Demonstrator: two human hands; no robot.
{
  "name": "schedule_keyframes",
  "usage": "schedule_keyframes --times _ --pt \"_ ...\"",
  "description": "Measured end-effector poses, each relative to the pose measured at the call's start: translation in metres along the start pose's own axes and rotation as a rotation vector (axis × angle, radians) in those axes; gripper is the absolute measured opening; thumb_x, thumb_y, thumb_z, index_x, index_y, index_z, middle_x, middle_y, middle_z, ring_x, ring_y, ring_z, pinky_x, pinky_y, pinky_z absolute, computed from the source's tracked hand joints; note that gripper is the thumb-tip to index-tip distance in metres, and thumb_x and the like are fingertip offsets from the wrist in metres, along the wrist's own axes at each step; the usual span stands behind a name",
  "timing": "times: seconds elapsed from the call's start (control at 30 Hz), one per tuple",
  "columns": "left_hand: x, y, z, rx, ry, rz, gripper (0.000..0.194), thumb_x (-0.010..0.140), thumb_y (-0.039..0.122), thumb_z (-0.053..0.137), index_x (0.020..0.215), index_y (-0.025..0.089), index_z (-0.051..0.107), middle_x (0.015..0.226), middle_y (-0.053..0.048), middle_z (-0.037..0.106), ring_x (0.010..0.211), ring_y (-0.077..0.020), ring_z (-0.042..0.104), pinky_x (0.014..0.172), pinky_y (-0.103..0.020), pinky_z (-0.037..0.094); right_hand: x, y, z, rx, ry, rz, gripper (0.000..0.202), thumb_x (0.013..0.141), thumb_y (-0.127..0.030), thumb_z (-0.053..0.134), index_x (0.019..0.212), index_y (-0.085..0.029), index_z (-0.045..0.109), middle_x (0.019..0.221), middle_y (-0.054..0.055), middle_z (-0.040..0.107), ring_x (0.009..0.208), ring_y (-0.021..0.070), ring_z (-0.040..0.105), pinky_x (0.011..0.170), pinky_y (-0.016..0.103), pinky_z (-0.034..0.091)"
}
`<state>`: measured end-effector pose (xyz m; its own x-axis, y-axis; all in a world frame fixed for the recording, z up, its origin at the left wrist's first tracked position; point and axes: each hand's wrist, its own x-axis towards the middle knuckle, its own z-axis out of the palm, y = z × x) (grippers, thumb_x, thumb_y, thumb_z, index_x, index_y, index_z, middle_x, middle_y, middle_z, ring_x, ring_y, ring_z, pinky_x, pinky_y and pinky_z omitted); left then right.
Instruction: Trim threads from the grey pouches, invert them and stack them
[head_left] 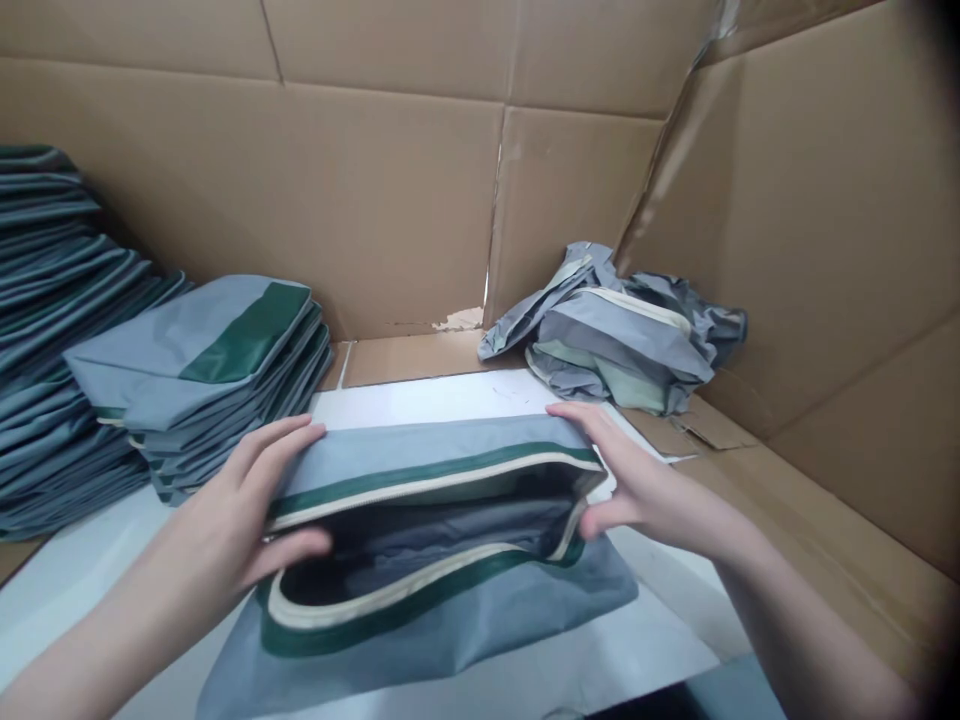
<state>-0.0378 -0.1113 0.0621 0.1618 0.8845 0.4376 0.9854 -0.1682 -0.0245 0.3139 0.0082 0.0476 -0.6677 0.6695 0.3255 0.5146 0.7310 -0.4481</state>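
A grey-blue bag point(450, 435) with green bands and a cream zipper lies on the white surface in front of me. Its zipper is undone and the mouth gapes, showing a dark inside. My left hand point(262, 500) grips the bag's left end, fingers over the far edge and thumb at the opening. At the right end, my right hand point(619, 480) holds the bag between fingers on the far edge and thumb at the corner of the opening.
Folded grey and green bags form a tall stack point(60, 350) at far left and a lower stack point(225, 350) beside it. Crumpled grey bags point(622, 330) lie at the back right. Cardboard walls point(390, 200) enclose the back and right.
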Motion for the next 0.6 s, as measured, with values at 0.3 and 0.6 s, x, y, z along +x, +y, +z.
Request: schedule_keyframes --times 0.3,0.6 --pt "0.033 0.029 -0.022 -0.32 -0.322 -0.219 0.041 0.072 0.062 0.042 0.083 0.026 0.059 0.083 0.0 0.062 0.074 -0.0147 0.058 0.065 -0.02 0.044 0.031 -0.004 0.004 -0.134 0.036 -0.097 0.026 0.084 -0.04 0.049 0.096 -0.017 0.054 0.094 0.007 0.055 0.082 0.0154 0.052 0.071 0.026 0.041" --pt "0.026 0.019 -0.012 -0.228 -0.348 -0.057 0.027 0.082 0.044 0.039 0.075 0.023 0.053 0.071 0.001 0.056 0.06 -0.0104 0.05 0.056 -0.02 0.035 0.031 -0.018 0.001 -0.367 -0.077 -0.253 0.022 0.086 -0.036 0.046 0.093 -0.016 0.052 0.085 0.005 0.054 0.075 0.0162 0.049 0.064 0.027 0.037"
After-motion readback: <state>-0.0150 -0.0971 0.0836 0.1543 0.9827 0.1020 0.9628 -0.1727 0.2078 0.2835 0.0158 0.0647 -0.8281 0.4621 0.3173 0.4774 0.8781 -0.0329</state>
